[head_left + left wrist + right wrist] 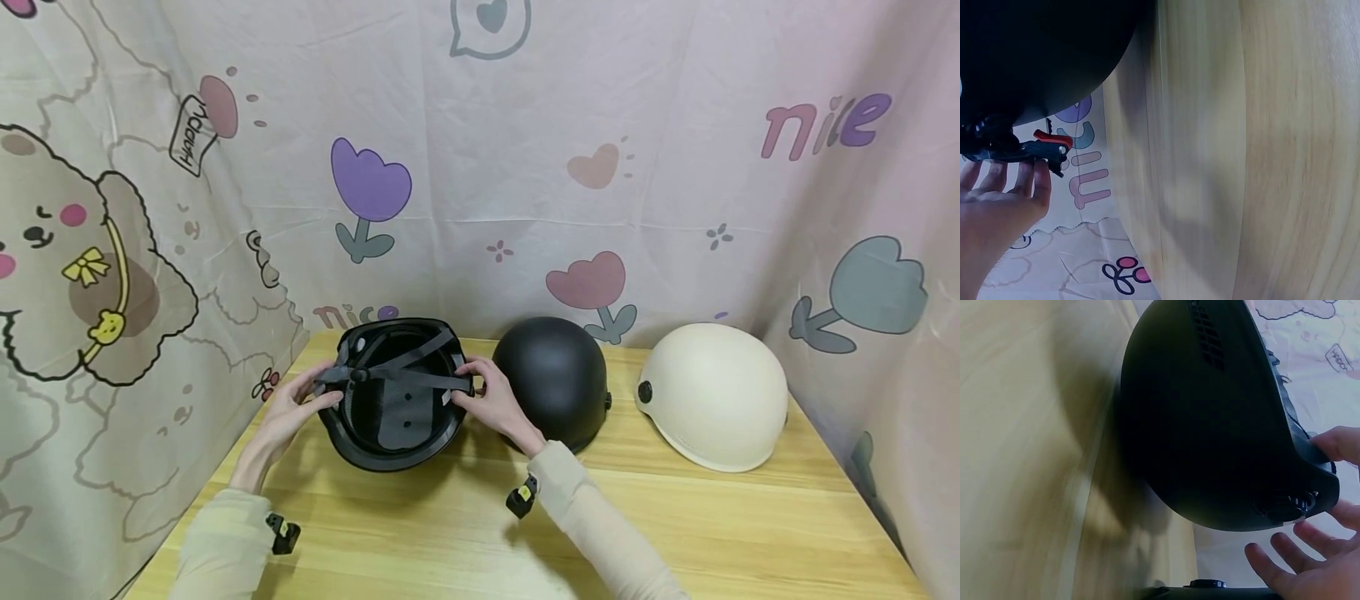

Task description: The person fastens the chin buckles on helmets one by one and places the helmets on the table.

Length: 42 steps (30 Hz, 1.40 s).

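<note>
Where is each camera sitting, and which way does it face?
Head: on the person's head, facing forward and down at the table, looking into the held helmet; left hand, right hand and both sleeves show.
Left wrist: on that wrist, facing past the left hand, turned sideways, toward the helmet's outside; only that hand shows.
Right wrist: on that wrist, also turned sideways, facing the helmet's outside; only the right hand shows.
Shared: both wrist views include helmet, table and printed cloth.
</note>
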Each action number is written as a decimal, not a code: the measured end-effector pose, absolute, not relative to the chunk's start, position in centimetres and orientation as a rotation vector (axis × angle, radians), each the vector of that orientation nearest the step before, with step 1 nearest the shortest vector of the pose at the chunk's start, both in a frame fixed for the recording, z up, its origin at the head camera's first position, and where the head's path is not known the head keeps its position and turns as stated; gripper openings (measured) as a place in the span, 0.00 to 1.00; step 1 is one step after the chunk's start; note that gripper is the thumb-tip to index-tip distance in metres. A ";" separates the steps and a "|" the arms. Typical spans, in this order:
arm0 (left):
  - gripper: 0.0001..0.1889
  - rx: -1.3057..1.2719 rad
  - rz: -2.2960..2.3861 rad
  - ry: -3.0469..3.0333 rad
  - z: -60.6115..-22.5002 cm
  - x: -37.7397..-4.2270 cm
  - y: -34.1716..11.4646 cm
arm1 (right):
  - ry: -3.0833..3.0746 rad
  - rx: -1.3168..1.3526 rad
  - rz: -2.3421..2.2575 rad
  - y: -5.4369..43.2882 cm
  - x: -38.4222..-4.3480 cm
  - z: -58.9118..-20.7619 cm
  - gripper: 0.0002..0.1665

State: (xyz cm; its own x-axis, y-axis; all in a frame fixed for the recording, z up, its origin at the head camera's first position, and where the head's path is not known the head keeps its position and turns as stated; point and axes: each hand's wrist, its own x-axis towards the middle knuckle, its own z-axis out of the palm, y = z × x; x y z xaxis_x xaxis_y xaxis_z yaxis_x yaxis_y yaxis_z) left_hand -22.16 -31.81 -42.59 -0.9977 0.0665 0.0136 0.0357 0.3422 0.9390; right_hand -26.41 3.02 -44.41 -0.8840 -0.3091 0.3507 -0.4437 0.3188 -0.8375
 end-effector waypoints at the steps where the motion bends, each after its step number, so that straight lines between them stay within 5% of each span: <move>1: 0.37 0.090 1.777 2.549 -42.6 -22.1 -31.8 | -2.457 0.705 1.605 3.1 -26.4 -44.3 0.19; 42: 0.38 0.087 1.772 2.536 -42.5 -21.8 -31.9 | -2.571 1.329 1.595 -3.1 -29.1 -36.1 0.28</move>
